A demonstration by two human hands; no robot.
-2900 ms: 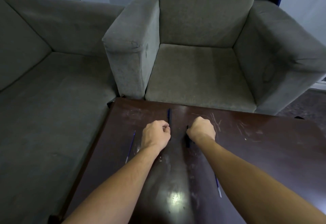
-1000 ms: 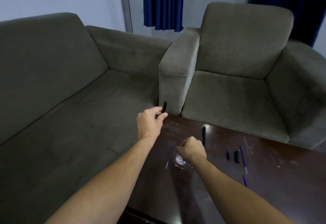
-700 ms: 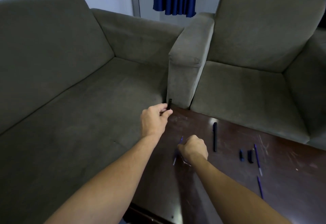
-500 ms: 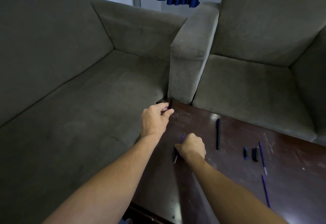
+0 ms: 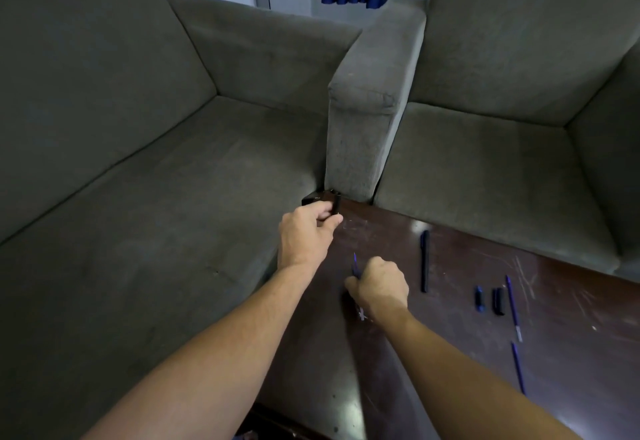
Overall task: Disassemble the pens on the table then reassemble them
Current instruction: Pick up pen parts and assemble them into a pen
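Head view: the left hand (image 5: pixel 304 231) is pinching a short black pen part (image 5: pixel 336 204) above the dark table's (image 5: pixel 450 353) far corner. The right hand (image 5: pixel 379 287) is closing around a blue refill (image 5: pixel 354 263) on the tabletop. A black pen barrel (image 5: pixel 424 261), two small pen pieces (image 5: pixel 479 298) and two more refills (image 5: pixel 513 306) are lying well apart to the right.

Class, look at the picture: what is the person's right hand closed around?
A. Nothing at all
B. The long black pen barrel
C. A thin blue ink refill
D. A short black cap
C: the right hand is closed on the thin blue refill, whose end sticks up above the fist over the dark table; the long black barrel lies untouched on the table, and the left hand pinches a short black piece.
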